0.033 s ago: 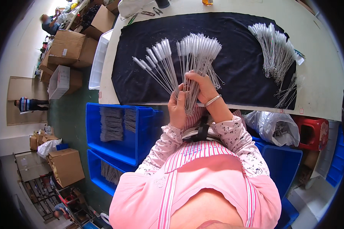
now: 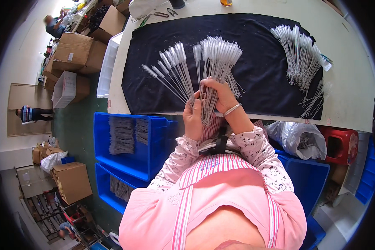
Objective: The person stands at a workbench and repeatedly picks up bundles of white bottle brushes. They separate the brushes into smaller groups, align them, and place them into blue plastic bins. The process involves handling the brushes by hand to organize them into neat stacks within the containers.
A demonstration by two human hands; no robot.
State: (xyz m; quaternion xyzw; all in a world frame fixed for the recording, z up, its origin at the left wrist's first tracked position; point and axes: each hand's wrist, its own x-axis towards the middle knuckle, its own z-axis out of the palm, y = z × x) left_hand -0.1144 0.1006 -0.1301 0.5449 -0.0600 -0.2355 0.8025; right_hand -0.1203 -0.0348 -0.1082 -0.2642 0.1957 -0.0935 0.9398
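Note:
My left hand is closed round the wire stems of a fanned bunch of thin straw brushes, their white bristle ends pointing away from me. Beside it, my right hand, a bangle at the wrist, grips a thicker bunch of the same brushes. The two hands meet over the near edge of a black cloth, and the lower stems come together between them. A few looped wire ends stick out beyond my right fingers. How the stems divide between the palms is hidden.
On the cloth's right lie a large brush pile and a smaller one. Blue bins with more brushes stand below the table at left. A plastic bag and a red stool are at right. Pliers lie at the back.
The outermost brushes of the left fan have spread slightly further left. At the right bunch's left edge, brush heads have shifted a little. Both hands stay in nearly the same place.

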